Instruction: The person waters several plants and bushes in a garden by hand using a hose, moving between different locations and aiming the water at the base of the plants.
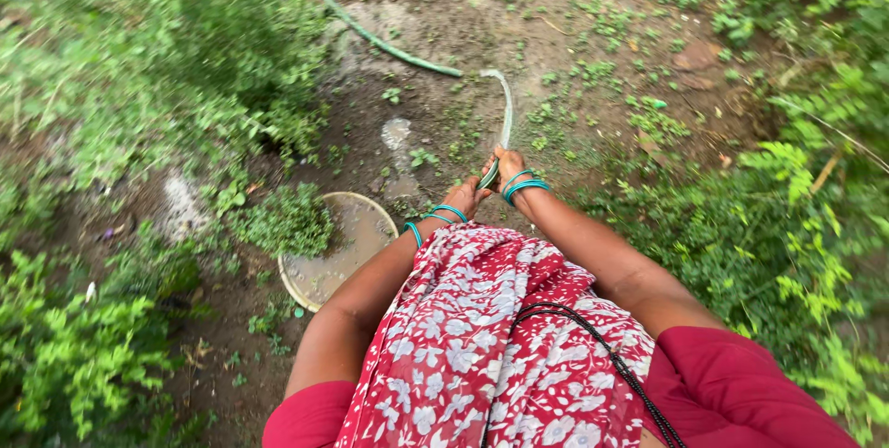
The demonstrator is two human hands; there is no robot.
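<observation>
Both hands hold the green hose (500, 124) end, centre frame: right hand (507, 167) wrapped on it, left hand (466, 196) steadying beside. Muddy round basin (326, 272) at 8 o'clock. Best keep the nozzle low, grip firm.

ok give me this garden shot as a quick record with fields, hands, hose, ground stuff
setting: bare muddy soil patch ringed by green plants
left hand: left hand by the hose end, grip unclear, teal bangles on the wrist
right hand: right hand closed on the green hose near its end
hose: runs from the top of the view across the soil to the hands
basin: round shallow basin of muddy water, left of the hands, partly under a plant
clothing: red floral cloth
</observation>
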